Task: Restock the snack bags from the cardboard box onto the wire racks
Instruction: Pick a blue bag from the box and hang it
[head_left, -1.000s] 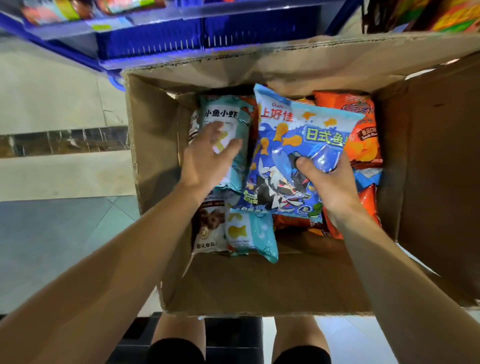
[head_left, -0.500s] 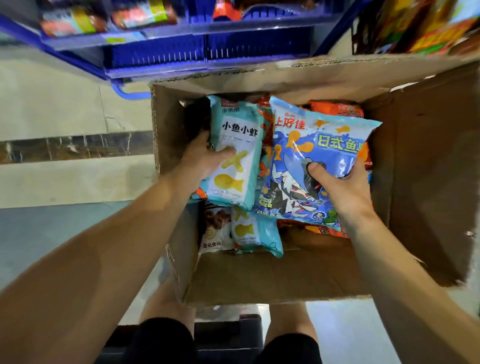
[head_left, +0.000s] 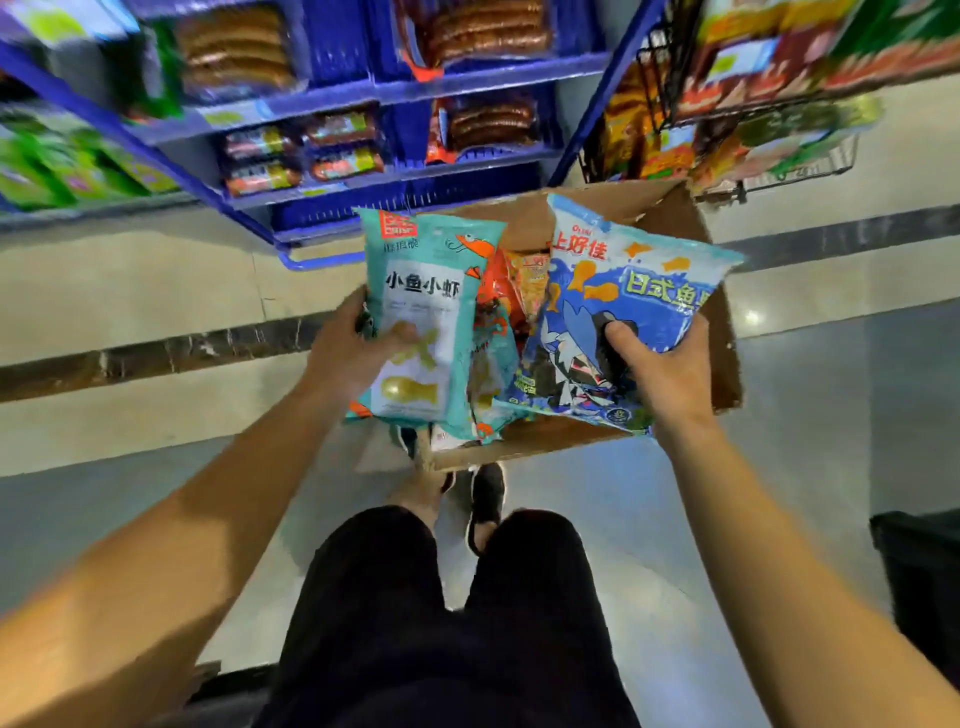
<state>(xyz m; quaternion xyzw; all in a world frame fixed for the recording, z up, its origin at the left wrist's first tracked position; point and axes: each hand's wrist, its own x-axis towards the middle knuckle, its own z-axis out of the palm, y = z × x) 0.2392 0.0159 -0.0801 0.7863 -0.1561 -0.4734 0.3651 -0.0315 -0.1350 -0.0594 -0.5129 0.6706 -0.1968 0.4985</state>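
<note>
My left hand (head_left: 353, 358) grips a teal snack bag (head_left: 431, 291) by its lower left side, held upright above the cardboard box (head_left: 722, 353). My right hand (head_left: 660, 374) pinches a larger blue snack bag (head_left: 623, 291) at its lower right, thumb on the front. Both bags hang over the box, which sits on the floor below with orange snack bags (head_left: 514, 280) visible between them. A wire rack (head_left: 779, 119) stuffed with colourful bags stands at the upper right.
Blue shelves (head_left: 363, 104) with packed sausages stand ahead, green packs at the left. A dark bin (head_left: 924, 582) sits on the floor at the right. My legs and a dark shoe (head_left: 485, 499) are just behind the box.
Both hands have lifted their bags up out of the box. The view has risen and tipped up, so the shelves and wire rack now show and the box looks smaller.
</note>
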